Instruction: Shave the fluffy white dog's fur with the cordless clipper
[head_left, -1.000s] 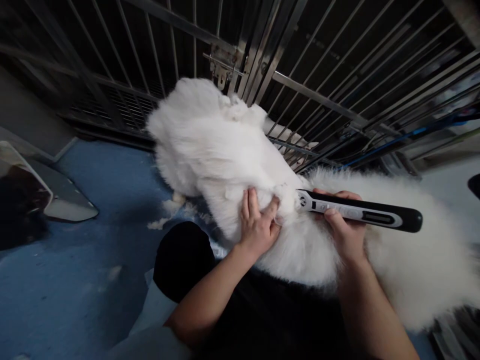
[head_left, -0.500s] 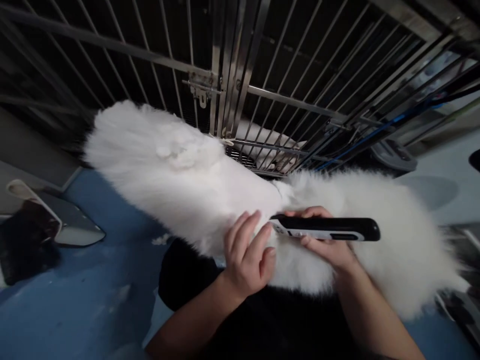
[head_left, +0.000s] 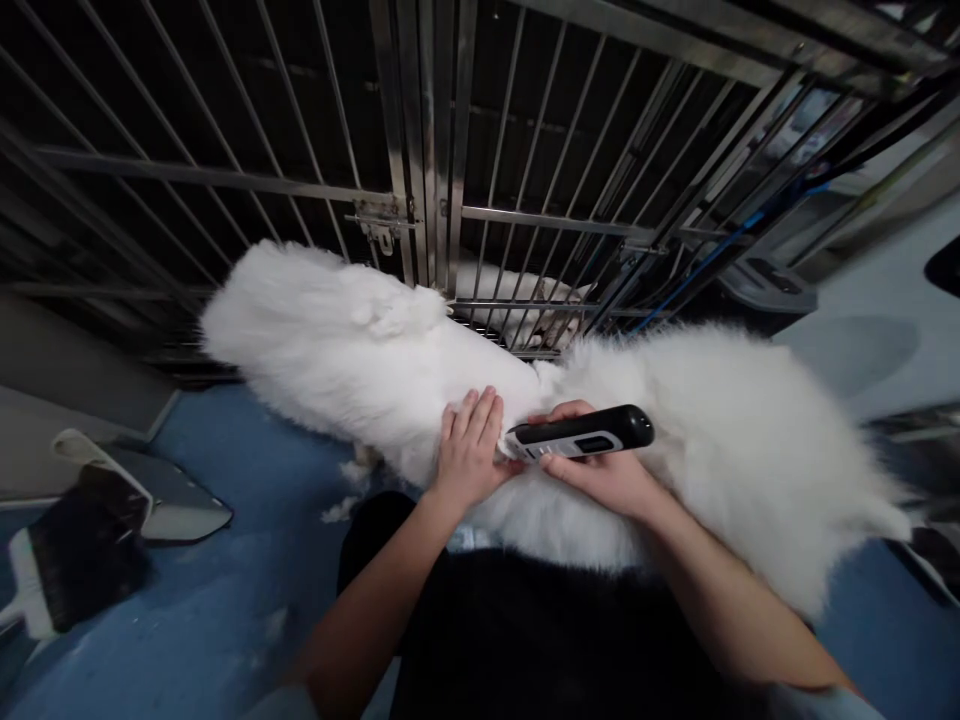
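The grip of the right hand (head_left: 611, 485) is wrapped around a black and silver clipper (head_left: 577, 435), mid-frame, its tip at the fur just beside the left hand. The left hand (head_left: 471, 460) grasps nothing; its fingers lie extended on the white coat. Metal cages (head_left: 424, 150) span the top of the frame. Below them the white, fluffy animal (head_left: 315, 350) stretches from centre left to lower right, with a close-cropped patch near the centre. A smaller animal (head_left: 499, 290) lies behind the bars above that patch. At lower left are a dustpan (head_left: 180, 505) and a dark-bristled brush (head_left: 86, 560). Loose fur (head_left: 339, 510) lies on the blue floor (head_left: 240, 470) left of centre.
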